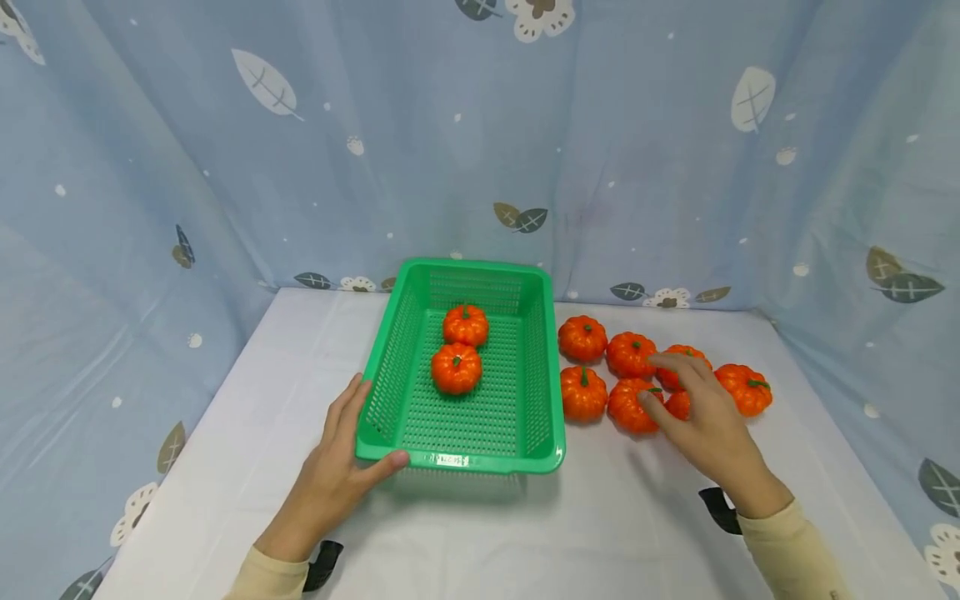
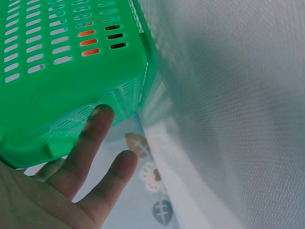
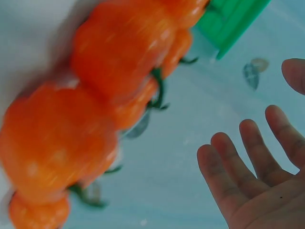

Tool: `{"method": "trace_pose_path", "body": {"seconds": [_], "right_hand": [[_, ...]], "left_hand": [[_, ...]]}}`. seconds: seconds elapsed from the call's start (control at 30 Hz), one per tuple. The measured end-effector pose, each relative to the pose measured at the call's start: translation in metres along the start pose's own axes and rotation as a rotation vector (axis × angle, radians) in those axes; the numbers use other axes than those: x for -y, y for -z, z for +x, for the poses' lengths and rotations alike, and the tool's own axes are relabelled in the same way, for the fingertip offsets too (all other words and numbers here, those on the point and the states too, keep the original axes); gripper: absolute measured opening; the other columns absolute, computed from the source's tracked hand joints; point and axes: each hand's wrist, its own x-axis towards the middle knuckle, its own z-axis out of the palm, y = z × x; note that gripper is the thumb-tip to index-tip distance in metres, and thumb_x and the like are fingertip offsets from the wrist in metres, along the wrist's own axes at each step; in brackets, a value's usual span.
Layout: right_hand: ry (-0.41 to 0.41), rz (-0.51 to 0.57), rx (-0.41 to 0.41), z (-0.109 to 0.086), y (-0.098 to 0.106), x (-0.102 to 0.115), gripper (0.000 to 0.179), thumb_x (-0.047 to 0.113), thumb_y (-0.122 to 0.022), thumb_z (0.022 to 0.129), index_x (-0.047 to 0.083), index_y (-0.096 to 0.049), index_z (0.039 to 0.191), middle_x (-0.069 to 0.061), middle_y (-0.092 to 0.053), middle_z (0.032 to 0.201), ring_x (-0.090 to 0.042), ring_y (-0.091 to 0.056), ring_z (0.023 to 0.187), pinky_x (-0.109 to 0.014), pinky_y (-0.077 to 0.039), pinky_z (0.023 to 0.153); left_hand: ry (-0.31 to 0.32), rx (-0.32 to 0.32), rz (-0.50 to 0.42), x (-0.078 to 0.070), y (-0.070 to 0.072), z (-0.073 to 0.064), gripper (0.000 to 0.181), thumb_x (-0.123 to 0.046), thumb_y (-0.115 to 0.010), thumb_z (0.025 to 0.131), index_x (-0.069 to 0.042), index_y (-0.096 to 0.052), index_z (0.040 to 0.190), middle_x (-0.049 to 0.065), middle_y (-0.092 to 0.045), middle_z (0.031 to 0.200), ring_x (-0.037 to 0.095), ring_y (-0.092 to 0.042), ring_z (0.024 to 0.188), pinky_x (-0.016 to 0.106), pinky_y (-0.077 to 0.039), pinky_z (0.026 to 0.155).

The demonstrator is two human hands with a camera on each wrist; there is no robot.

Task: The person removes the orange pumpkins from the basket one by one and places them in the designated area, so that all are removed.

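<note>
My left hand (image 1: pixel 333 479) rests at the near left corner of a green plastic basket (image 1: pixel 480 462), thumb on the front rim and fingers along the left side. In the left wrist view, two fingers stretch out straight beside the perforated wall. Inside the basket, two small orange pumpkins (image 1: pixel 457 369) with green stems sit one behind the other. Over the group to the right of the basket hovers my right hand (image 1: pixel 705 425), fingers spread and holding nothing. A pumpkin (image 1: pixel 632 407) lies near its thumb; another pumpkin (image 1: pixel 742 389) is at the group's right end, and the hand partly hides others.
More pumpkins (image 1: pixel 582 338) stand in two rows close to the basket's right wall. A white cloth (image 1: pixel 600 533) covers the table. Blue patterned curtain (image 1: pixel 420 167) hangs behind and along both sides. Dark straps (image 1: pixel 322 567) show at the wrists.
</note>
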Motion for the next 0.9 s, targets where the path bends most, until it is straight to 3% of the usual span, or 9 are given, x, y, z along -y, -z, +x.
{"method": "trace_pose_path", "body": {"seconds": [0.07,0.23,0.53,0.7,0.9], "right_hand": [[0.024,0.009,0.032,0.004,-0.006,0.009,0.047,0.017,-0.079,0.090,0.013,-0.060,0.133,-0.003,-0.057,0.132,-0.027,-0.057,0.117,-0.052,-0.048,0.093],[0.098,0.067,0.106,0.015,-0.021,0.033,0.048,0.020,-0.077,0.092,0.017,-0.058,0.136,0.005,-0.055,0.135,-0.017,-0.054,0.123,-0.047,-0.049,0.099],[0.208,0.171,0.255,0.035,-0.040,0.082,0.051,0.031,-0.073,0.096,0.020,-0.052,0.142,0.008,-0.049,0.144,-0.014,-0.047,0.133,-0.045,-0.046,0.104],[0.258,0.222,0.246,0.051,-0.048,0.104,0.056,0.029,-0.073,0.095,0.018,-0.050,0.145,0.005,-0.049,0.146,-0.016,-0.047,0.134,-0.046,-0.046,0.104],[0.291,0.320,0.202,0.072,-0.059,0.127,0.058,0.025,-0.074,0.094,0.015,-0.049,0.146,0.004,-0.049,0.145,-0.015,-0.048,0.130,-0.039,-0.049,0.100]], "left_hand": [[0.002,-0.001,-0.002,0.000,0.000,0.000,0.104,-0.050,-0.076,0.089,-0.030,-0.007,0.164,-0.003,-0.005,0.169,0.041,-0.035,0.142,0.068,-0.042,0.097],[0.000,-0.004,-0.004,0.001,0.000,-0.001,0.104,-0.051,-0.076,0.088,-0.030,-0.007,0.164,-0.003,-0.005,0.169,0.040,-0.036,0.141,0.067,-0.042,0.097],[-0.005,-0.002,-0.008,0.000,-0.001,-0.001,0.104,-0.050,-0.076,0.089,-0.029,-0.008,0.164,-0.005,-0.004,0.169,0.040,-0.036,0.142,0.067,-0.042,0.097],[-0.007,-0.002,-0.005,0.001,-0.001,-0.001,0.104,-0.051,-0.076,0.089,-0.029,-0.008,0.164,-0.006,-0.004,0.169,0.041,-0.036,0.142,0.067,-0.042,0.097],[-0.017,-0.011,-0.003,0.001,-0.001,-0.002,0.104,-0.052,-0.075,0.089,-0.028,-0.008,0.164,-0.006,-0.005,0.169,0.041,-0.035,0.142,0.068,-0.041,0.098]]}}
